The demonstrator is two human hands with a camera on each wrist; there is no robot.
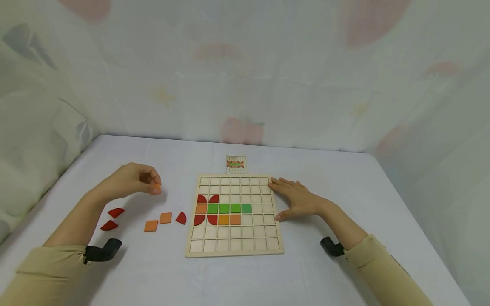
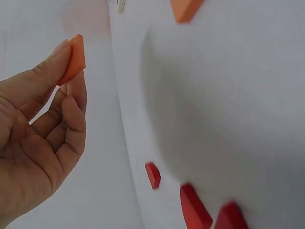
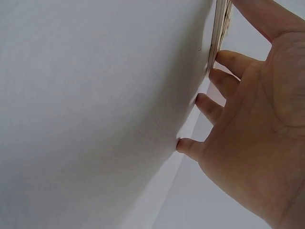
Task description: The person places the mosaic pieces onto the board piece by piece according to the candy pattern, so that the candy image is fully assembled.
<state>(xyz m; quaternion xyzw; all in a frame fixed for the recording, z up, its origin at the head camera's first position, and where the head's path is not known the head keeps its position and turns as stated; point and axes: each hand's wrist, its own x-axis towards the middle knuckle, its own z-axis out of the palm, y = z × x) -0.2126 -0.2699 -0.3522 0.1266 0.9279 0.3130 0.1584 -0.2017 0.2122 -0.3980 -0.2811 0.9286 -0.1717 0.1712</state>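
Observation:
My left hand [image 1: 132, 182] pinches an orange square tile [image 2: 75, 59] between thumb and fingers, raised above the table left of the board. The wooden grid board [image 1: 235, 255] lies flat in the middle. On it sit red quarter-circle pieces [image 1: 199, 220] at the left, a row with green squares [image 1: 223, 208], and orange squares [image 1: 235, 219]. Spread fingers of my right hand [image 1: 300, 199] touch the board's right edge; in the right wrist view some fingertips rest on the table beside it. Two loose orange tiles [image 1: 151, 225] lie below my left hand.
Two red quarter-circle pieces [image 1: 109, 225] lie near the left forearm, and another red piece [image 1: 181, 218] sits just left of the board. A small pattern card [image 1: 236, 164] lies behind the board. A curtain [image 1: 298, 85] hangs behind the white table [image 1: 160, 272].

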